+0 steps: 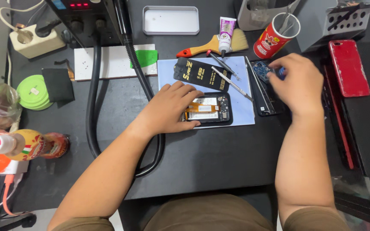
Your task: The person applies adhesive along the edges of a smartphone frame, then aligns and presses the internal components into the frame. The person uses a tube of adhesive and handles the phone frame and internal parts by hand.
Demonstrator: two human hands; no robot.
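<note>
An opened phone [210, 109] with its back off, showing an orange flex strip and bare boards, lies on a pale blue mat [245, 113] near the middle of the dark surface [202, 158]. The left hand [170, 109] rests flat over its left end, fingers spread and loosely open, pinning it down. The right hand [298, 83] hovers to the right over a second black phone frame [267, 100], fingers curled around a small blue part [281, 72] beside a blue circuit board [262, 68]. Two metal tweezers [232, 81] and a black printed card [198, 73] lie on the mat. Behind stand a paintbrush [210, 45], a glue tube [226, 32] and a red can [275, 38]; a red phone [348, 67] lies far right.
</note>
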